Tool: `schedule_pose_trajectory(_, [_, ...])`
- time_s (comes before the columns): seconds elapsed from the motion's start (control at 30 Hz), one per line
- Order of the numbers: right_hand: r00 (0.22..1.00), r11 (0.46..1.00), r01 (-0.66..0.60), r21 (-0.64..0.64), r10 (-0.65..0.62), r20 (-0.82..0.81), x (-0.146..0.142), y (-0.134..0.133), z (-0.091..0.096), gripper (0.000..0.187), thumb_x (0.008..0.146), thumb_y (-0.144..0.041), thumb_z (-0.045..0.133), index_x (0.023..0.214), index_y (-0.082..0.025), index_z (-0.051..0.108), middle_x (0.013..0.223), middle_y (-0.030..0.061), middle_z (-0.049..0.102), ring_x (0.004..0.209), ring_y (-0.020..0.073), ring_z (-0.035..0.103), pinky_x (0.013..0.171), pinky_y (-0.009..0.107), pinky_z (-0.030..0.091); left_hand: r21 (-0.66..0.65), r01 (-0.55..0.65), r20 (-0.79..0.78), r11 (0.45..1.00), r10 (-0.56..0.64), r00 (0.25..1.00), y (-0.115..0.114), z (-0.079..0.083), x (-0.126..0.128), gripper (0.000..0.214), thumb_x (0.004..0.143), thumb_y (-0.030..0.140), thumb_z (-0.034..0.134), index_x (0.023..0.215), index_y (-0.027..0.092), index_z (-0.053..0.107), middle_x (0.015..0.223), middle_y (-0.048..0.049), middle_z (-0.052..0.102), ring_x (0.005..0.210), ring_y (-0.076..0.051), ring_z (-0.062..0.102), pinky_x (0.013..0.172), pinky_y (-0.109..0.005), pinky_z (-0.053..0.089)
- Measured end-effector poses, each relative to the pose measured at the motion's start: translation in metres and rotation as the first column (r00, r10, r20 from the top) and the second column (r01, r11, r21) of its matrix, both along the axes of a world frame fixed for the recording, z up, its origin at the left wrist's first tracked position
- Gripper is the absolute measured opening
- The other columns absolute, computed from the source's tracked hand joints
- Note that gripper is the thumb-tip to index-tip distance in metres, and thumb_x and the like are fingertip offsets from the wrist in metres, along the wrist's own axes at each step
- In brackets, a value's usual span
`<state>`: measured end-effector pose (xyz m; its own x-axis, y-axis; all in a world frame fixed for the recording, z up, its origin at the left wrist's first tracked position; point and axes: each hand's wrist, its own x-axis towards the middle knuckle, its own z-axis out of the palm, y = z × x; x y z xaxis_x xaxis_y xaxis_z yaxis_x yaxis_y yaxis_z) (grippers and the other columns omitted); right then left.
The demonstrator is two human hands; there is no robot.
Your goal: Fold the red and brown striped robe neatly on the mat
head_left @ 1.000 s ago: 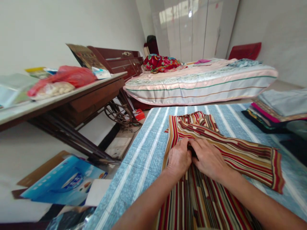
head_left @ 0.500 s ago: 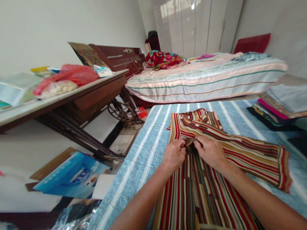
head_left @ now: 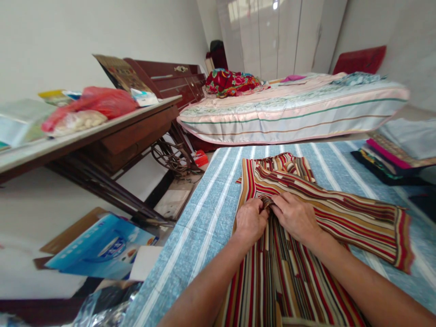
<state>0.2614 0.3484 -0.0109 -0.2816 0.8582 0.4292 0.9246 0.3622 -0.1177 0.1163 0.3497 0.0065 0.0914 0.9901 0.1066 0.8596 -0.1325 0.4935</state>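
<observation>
A striped shirt point(head_left: 282, 272) in red, tan, black and cream lies spread in front of me on a blue cloth point(head_left: 204, 204) with white stripes. One sleeve point(head_left: 361, 218) stretches out to the right, and another part lies folded at the far end. My left hand point(head_left: 252, 220) is closed on a gathered bit of the fabric near the neckline. Close beside it, my right hand point(head_left: 295, 215) pinches the same gathered edge. The fingertips nearly meet, and what lies between them is partly hidden.
Folded clothes point(head_left: 391, 156) are stacked at the right edge. Beyond stands a bed point(head_left: 289, 116) with a red floral bundle point(head_left: 235, 83). To the left are a sewing machine table point(head_left: 136, 118) holding a red plastic bag point(head_left: 105, 102), and a blue carton point(head_left: 105, 247) below.
My hands have drawn slightly closer together at the gathered fabric. The right hand has shifted a little left, its fingers now lying further over the cloth. The shirt stays in place.
</observation>
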Motion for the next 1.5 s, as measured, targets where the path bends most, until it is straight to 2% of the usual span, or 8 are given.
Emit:
schedule_pose_trajectory(0.13, [1.000,1.000,0.008,0.029,-0.009,0.009,-0.003,0.000,0.001,0.032,0.093,-0.032,0.039,0.077,-0.020,0.063,0.081,0.0050,0.061,0.077,0.0161,0.057,0.060,0.027,0.032,-0.045,-0.024,0.103,0.999,0.029,0.994,0.000,-0.002,-0.001,0.005,0.076,0.019,0.057,0.077,0.019,0.053,0.065,0.0038,0.055,0.060,-0.012,0.053,0.059,-0.023,0.039])
schedule_pose_trajectory(0.4, [0.998,1.000,-0.012,0.021,0.011,0.067,-0.007,-0.003,0.000,0.028,0.090,-0.031,0.045,0.076,-0.018,0.065,0.079,0.0071,0.062,0.078,0.0198,0.056,0.067,0.030,0.035,0.004,0.040,0.068,0.999,-0.040,0.997,-0.001,-0.002,-0.005,0.040,0.074,0.014,0.054,0.113,0.018,0.050,0.071,0.0019,0.061,0.066,-0.016,0.059,0.064,-0.026,0.044])
schedule_pose_trajectory(0.57, [0.992,1.000,-0.023,0.013,0.021,0.122,-0.011,-0.008,0.001,0.028,0.089,-0.033,0.048,0.078,-0.017,0.066,0.080,0.0086,0.061,0.080,0.0219,0.055,0.068,0.033,0.035,-0.071,0.129,0.250,0.989,-0.107,0.962,0.006,-0.004,-0.015,0.047,0.067,0.007,0.051,0.113,0.019,0.053,0.070,0.0030,0.062,0.064,-0.014,0.058,0.061,-0.024,0.044])
schedule_pose_trajectory(0.7, [0.993,0.998,-0.023,0.056,0.016,0.121,-0.015,-0.012,0.001,0.023,0.086,-0.033,0.054,0.078,-0.016,0.067,0.078,0.0080,0.060,0.079,0.0220,0.054,0.067,0.033,0.034,-0.231,0.089,0.436,0.969,0.022,0.900,0.012,0.008,-0.017,0.029,0.073,0.011,0.048,0.098,0.016,0.060,0.064,0.0033,0.060,0.059,-0.010,0.055,0.055,-0.020,0.042])
schedule_pose_trajectory(0.87, [0.996,0.985,-0.043,0.168,0.030,0.081,-0.016,-0.015,-0.001,0.017,0.082,-0.031,0.060,0.077,-0.016,0.066,0.076,0.0071,0.058,0.077,0.0213,0.051,0.065,0.033,0.032,-0.274,-0.007,0.421,0.962,0.127,0.898,0.020,0.013,-0.010,0.019,0.071,0.027,0.063,0.086,0.015,0.062,0.054,0.0058,0.052,0.052,-0.009,0.049,0.049,-0.019,0.037])
schedule_pose_trajectory(1.23, [0.963,0.912,-0.270,0.309,0.263,0.066,-0.014,-0.017,-0.011,0.012,0.083,-0.015,0.057,0.071,-0.017,0.060,0.070,0.0039,0.051,0.072,0.0193,0.042,0.066,0.034,0.029,-0.411,0.006,0.564,0.912,0.249,0.788,0.019,0.008,-0.010,0.031,0.067,0.013,0.062,0.097,0.016,0.056,0.051,0.0098,0.048,0.044,-0.007,0.044,0.043,-0.017,0.036])
schedule_pose_trajectory(1.33, [0.965,0.923,-0.260,0.283,0.254,0.057,-0.014,-0.017,-0.013,0.012,0.083,-0.016,0.057,0.072,-0.017,0.060,0.070,0.0043,0.051,0.073,0.0195,0.043,0.066,0.033,0.030,-0.362,0.017,0.495,0.932,0.176,0.851,0.021,0.006,-0.012,0.034,0.069,0.013,0.061,0.102,0.017,0.054,0.055,0.0087,0.050,0.047,-0.008,0.047,0.047,-0.018,0.040])
schedule_pose_trajectory(1.5, [0.974,0.953,-0.228,0.199,0.226,0.034,-0.015,-0.019,-0.009,0.012,0.083,-0.021,0.060,0.072,-0.017,0.062,0.072,0.0045,0.055,0.075,0.0194,0.047,0.066,0.032,0.033,-0.086,0.020,0.048,0.996,-0.016,0.999,0.017,0.002,-0.009,0.045,0.073,0.012,0.057,0.117,0.018,0.049,0.084,-0.0013,0.063,0.076,-0.016,0.061,0.074,-0.028,0.048])
